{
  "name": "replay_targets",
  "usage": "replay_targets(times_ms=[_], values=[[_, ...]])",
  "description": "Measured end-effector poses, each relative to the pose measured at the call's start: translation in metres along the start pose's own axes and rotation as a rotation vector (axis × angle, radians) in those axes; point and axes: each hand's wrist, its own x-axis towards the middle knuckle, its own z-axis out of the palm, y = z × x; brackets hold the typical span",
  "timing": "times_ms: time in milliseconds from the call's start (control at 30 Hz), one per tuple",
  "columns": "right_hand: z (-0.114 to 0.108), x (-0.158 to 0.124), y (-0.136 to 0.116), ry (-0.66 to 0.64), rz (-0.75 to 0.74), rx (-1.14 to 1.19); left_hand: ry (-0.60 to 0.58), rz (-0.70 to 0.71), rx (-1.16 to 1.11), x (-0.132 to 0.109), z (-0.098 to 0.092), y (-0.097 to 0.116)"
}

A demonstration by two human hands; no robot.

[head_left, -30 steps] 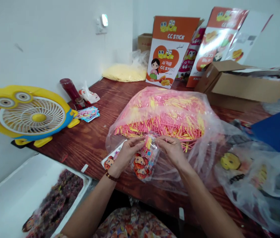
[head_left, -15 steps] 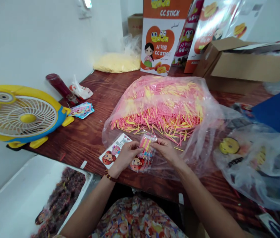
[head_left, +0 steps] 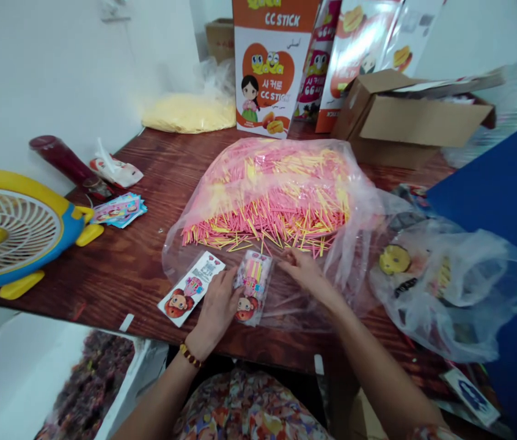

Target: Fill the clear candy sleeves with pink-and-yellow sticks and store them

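A clear packet printed with a red-haired cartoon girl lies on the plastic sheet, with pink and yellow sticks showing in its upper half. My left hand rests flat at the packet's left edge, fingers stretched out and together, holding nothing. On its other side is a white printed card or packet with the same girl. My right hand is just right of the packet, its fingers curled together near the loose sticks; what they pinch, if anything, is hidden. Ahead lies a big clear bag of pink and yellow sticks.
A yellow-blue fan, small printed sachets, a wipes pack and a dark red bottle stand left. Cartons and an open box are behind. A plastic bag lies right; a white foam box sits lower left.
Both hands have let go of the stick-filled packet, which now lies on the sheet. My right hand has drawn away from it toward the loose sticks. The view has turned rightward.
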Motion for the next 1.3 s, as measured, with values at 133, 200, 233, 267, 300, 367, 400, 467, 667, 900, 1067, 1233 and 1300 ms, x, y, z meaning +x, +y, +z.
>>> replay_targets(times_ms=[133,200,233,267,300,367,400,467,667,900,1067,1233,1300], values=[[-0.037,0.009,0.018,0.001,-0.019,-0.342,0.009,-0.002,-0.029,-0.001,0.0,-0.007],[-0.042,0.013,0.021,-0.027,-0.05,-0.492,0.01,-0.015,-0.053,0.001,-0.002,-0.007],[-0.042,0.015,0.021,-0.041,-0.057,-0.562,0.01,-0.021,-0.066,0.002,-0.003,-0.006],[-0.04,0.017,0.019,-0.056,-0.063,-0.624,0.01,-0.027,-0.079,0.003,-0.005,-0.005],[-0.037,0.02,0.017,-0.069,-0.071,-0.675,0.006,-0.033,-0.09,0.004,-0.006,-0.004],[-0.029,0.024,0.014,-0.083,-0.09,-0.745,0.007,-0.048,-0.105,0.006,-0.01,-0.001],[-0.026,0.027,0.012,-0.085,-0.099,-0.772,0.005,-0.055,-0.111,0.007,-0.013,0.0],[-0.021,0.031,0.013,-0.09,-0.112,-0.822,0.007,-0.07,-0.116,0.01,-0.018,0.001],[-0.031,0.04,0.02,-0.112,-0.127,-0.785,0.089,-0.11,-0.094,0.016,-0.037,-0.006],[-0.018,0.063,-0.007,0.093,0.041,-0.561,0.135,-0.16,-0.078,0.022,-0.045,-0.02],[0.01,0.073,-0.016,0.202,0.072,-0.579,0.141,-0.151,0.001,0.019,-0.046,-0.033],[0.02,0.077,-0.014,0.216,0.122,-0.604,0.13,-0.161,0.301,0.022,-0.052,-0.048],[0.019,0.077,-0.014,0.206,0.135,-0.593,0.078,-0.231,0.459,0.025,-0.055,-0.05]])
